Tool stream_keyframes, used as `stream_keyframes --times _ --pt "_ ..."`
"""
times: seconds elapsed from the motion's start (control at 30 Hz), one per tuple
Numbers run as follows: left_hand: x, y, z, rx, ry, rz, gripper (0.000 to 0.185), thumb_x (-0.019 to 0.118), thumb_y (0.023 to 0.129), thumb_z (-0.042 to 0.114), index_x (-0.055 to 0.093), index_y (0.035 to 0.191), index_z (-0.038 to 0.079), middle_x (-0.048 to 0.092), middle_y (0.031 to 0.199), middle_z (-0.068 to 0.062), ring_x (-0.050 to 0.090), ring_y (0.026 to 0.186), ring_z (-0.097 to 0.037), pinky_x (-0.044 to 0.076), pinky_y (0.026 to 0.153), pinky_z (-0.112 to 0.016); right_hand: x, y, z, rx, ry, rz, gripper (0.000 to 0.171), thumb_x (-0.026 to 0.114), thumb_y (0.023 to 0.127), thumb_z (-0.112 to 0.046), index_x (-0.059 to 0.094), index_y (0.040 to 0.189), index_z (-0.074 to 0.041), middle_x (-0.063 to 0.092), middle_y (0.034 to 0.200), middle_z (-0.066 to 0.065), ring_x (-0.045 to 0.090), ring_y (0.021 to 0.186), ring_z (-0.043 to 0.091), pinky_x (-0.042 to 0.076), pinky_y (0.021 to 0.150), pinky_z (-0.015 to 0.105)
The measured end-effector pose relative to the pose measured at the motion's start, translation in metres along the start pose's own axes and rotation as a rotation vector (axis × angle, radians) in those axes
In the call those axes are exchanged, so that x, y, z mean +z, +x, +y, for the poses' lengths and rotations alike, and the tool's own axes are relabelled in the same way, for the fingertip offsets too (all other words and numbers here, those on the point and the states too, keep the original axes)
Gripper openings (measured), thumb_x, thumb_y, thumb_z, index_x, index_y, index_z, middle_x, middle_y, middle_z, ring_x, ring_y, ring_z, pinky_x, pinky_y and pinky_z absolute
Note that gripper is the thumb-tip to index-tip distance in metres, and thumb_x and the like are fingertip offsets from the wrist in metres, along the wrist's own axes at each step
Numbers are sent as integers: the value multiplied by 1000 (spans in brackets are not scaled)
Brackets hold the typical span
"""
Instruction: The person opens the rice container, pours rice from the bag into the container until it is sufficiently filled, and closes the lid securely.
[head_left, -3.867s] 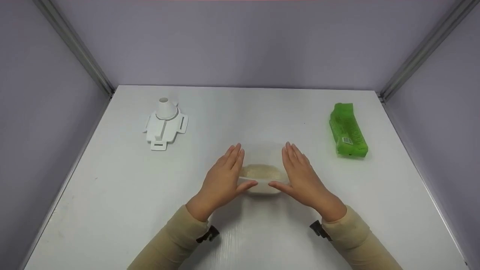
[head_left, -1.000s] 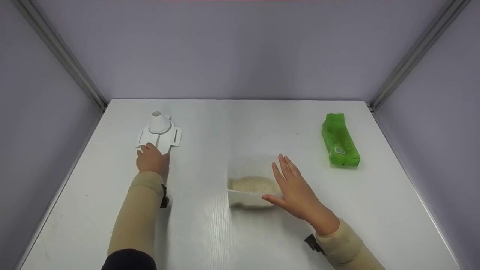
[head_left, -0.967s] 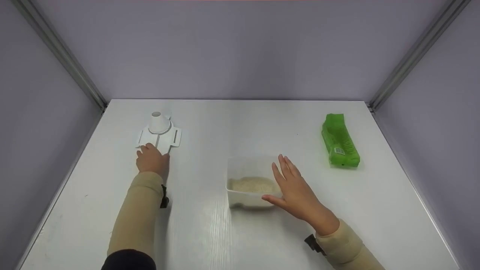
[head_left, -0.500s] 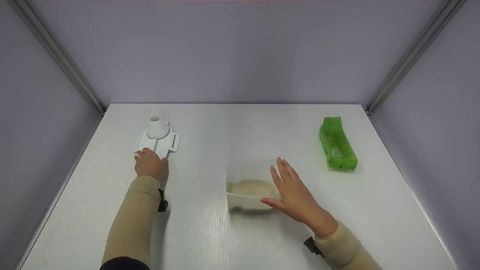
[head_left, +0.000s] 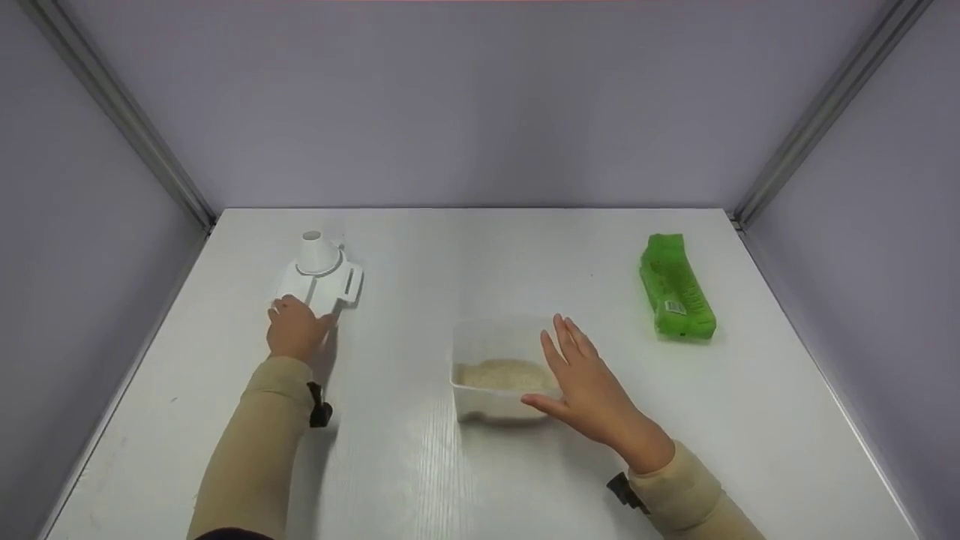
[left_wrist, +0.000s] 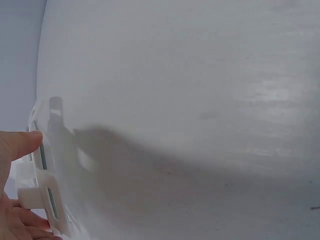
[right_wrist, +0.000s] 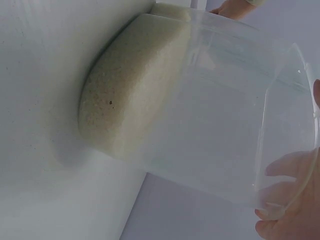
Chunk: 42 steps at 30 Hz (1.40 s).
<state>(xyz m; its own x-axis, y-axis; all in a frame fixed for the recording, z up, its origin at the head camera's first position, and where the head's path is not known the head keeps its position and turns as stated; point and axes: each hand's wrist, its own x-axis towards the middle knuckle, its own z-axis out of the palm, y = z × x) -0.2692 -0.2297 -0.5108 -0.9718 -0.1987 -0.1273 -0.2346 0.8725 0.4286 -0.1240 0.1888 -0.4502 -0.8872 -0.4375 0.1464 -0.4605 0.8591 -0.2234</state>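
My left hand [head_left: 296,330] grips the near end of a white plastic lid [head_left: 319,289] with a cone-shaped spout, at the left of the table. In the left wrist view the thumb lies over the edge of the lid [left_wrist: 44,150], and the other fingers are on its far side. A shadow shows beneath its right flap. In the middle stands a clear plastic container [right_wrist: 220,115], upright and partly filled with pale grains [right_wrist: 150,75] that look like rice. My right hand [head_left: 592,394], fingers straight and spread, rests along the container's right rim.
A green plastic packet [head_left: 675,289] with a barcode label lies at the right rear of the white table [head_left: 450,247]. Grey panels [head_left: 480,105] stand behind and at both sides of the table.
My left hand has left the container and taken hold of the lid's near end; lately the lid has tilted slightly. The right hand stays at the container, its fingers more spread.
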Motion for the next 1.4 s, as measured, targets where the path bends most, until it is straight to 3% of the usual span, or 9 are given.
stream_keyframes --times 0.2,0.4,0.53,0.7,0.93,1.17,1.4 --pt "3 -4 -4 -9 -5 -7 82 54 88 29 12 130 -28 16 134 -48 19 126 -58 29 100 -58 0 -1 0 3 7 2 92 43 86 -67 28 144 2 11 152 21 7 140 32 20 110 46" --pt "8 -6 -6 -44 -9 36 80 58 87 28 18 130 -26 27 129 -46 35 118 -54 37 93 -57 0 -1 0 -6 13 18 92 45 85 -66 28 144 2 13 152 23 8 140 32 21 109 47" --pt "13 -6 -7 -40 23 60 76 60 87 29 23 128 -25 33 125 -44 38 114 -52 35 93 -60 1 -1 1 -9 10 15 92 44 86 -67 28 144 2 12 152 22 8 140 33 19 109 47" --pt "16 -5 -6 -33 78 71 76 59 87 32 25 129 -21 31 128 -44 30 120 -54 28 95 -65 2 -1 1 -9 9 18 92 44 85 -67 28 144 2 11 152 21 8 140 33 20 109 47" --pt "12 2 -4 36 116 44 95 59 88 41 2 145 -9 -2 143 -42 -5 131 -57 12 98 -72 3 0 2 -15 -2 29 91 44 86 -66 29 144 2 12 152 22 9 140 33 21 109 47" --pt "12 2 -7 59 97 -17 85 53 91 38 3 147 -2 -3 147 -36 -3 127 -62 13 93 -75 4 0 0 -18 -13 24 92 43 86 -67 29 144 3 13 152 22 9 140 34 21 109 47" --pt "16 3 -6 76 6 13 79 52 93 27 3 146 -6 9 146 -37 5 126 -63 18 99 -67 2 0 0 -19 -18 39 92 44 85 -67 32 142 3 16 151 24 13 139 35 23 108 47"
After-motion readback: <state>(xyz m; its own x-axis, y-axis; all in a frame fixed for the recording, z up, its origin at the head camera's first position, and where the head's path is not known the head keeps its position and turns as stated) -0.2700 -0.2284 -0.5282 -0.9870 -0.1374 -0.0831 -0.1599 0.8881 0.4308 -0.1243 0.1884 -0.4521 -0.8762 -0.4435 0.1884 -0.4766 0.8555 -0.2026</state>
